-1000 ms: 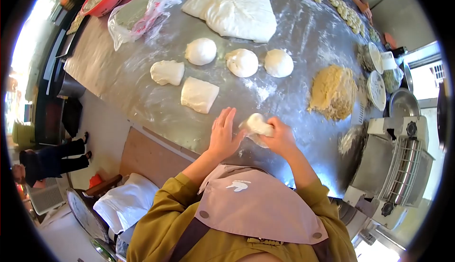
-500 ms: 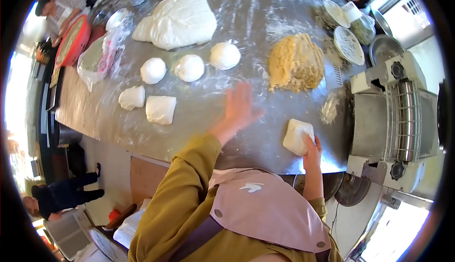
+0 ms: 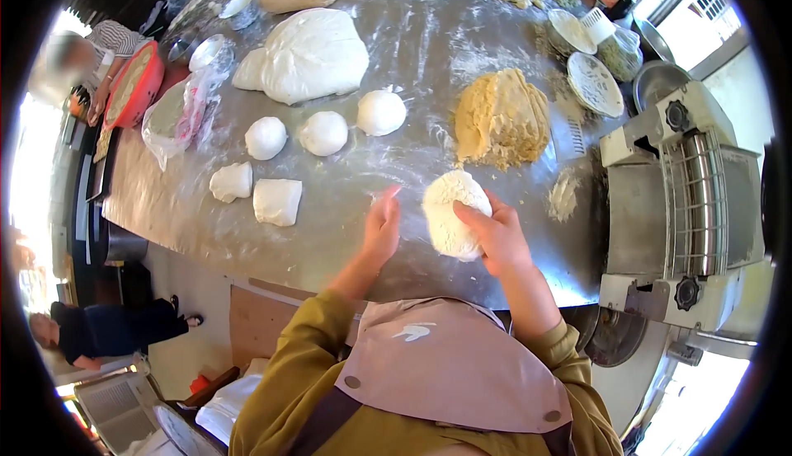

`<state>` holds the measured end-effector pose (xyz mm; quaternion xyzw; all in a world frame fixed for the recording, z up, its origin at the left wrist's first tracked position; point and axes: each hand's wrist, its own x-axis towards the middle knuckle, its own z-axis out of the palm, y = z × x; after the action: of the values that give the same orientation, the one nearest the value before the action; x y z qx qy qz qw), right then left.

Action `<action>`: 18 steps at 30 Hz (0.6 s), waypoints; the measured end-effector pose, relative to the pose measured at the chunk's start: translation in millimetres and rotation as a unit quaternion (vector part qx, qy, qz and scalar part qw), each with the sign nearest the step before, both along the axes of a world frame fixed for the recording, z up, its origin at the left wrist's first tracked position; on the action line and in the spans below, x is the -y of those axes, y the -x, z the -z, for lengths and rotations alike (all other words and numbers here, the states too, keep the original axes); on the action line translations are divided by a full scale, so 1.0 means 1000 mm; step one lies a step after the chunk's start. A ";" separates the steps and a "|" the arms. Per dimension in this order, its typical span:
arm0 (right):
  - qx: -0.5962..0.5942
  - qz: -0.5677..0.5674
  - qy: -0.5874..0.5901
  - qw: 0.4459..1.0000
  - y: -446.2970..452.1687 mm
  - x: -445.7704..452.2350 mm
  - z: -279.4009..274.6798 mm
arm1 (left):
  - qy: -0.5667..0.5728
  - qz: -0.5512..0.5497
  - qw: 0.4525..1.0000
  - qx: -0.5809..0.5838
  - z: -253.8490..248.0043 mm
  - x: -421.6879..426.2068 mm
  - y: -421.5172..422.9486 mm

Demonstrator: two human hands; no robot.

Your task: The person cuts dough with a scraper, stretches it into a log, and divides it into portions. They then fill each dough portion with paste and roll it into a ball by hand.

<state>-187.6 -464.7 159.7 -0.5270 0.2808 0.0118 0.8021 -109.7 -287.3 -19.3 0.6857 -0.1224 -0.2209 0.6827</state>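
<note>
My right hand (image 3: 502,232) grips a flattened, flour-dusted piece of dough (image 3: 451,217), its thumb lying across the top and the other fingers at the right side and out of sight. To the left, a short gap away from that piece, my left hand (image 3: 383,223) is turned edge-on above the table, open and holding nothing. Two cut dough pieces, one blocky (image 3: 277,201) and one smaller (image 3: 231,182), lie farther left. Behind them sit three round dough balls (image 3: 323,133) in a row. A large crumbly yellow mass (image 3: 503,118) rests just beyond my right hand.
A big white dough lump (image 3: 307,56) lies on the floured metal table (image 3: 346,200). At right stands a roller machine (image 3: 703,209); bowls and a white plate (image 3: 595,84) are behind it. Two other people are at left, one by a red basin (image 3: 136,85).
My right hand has brought the dough piece from the table's right front to the middle. My left hand, previously spread over the table, has drawn back and turned edge-on. The view has shifted slightly.
</note>
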 end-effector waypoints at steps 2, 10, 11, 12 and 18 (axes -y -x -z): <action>0.043 -0.028 -0.047 0.998 -0.003 -0.007 -0.024 | 0.437 0.021 0.850 -0.294 -0.033 0.026 0.007; 0.035 -0.133 0.264 0.955 0.003 0.021 0.042 | 0.491 0.058 0.753 -0.434 -0.078 0.013 0.004; 0.001 -0.099 0.335 0.937 -0.002 0.027 0.054 | 0.456 0.014 0.760 -0.463 -0.063 0.008 0.006; 0.001 -0.076 0.410 0.909 -0.007 0.035 0.069 | 0.418 -0.031 0.763 -0.491 -0.056 0.002 0.010; 0.072 0.021 0.717 0.693 -0.077 0.084 0.137 | 0.407 -0.056 0.748 -0.521 -0.066 0.001 0.017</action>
<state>-110.3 -548.3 23.0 -0.9350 0.1568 -0.2481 0.1990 -126.4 -288.6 46.3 0.1263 0.2123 -0.4347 0.8660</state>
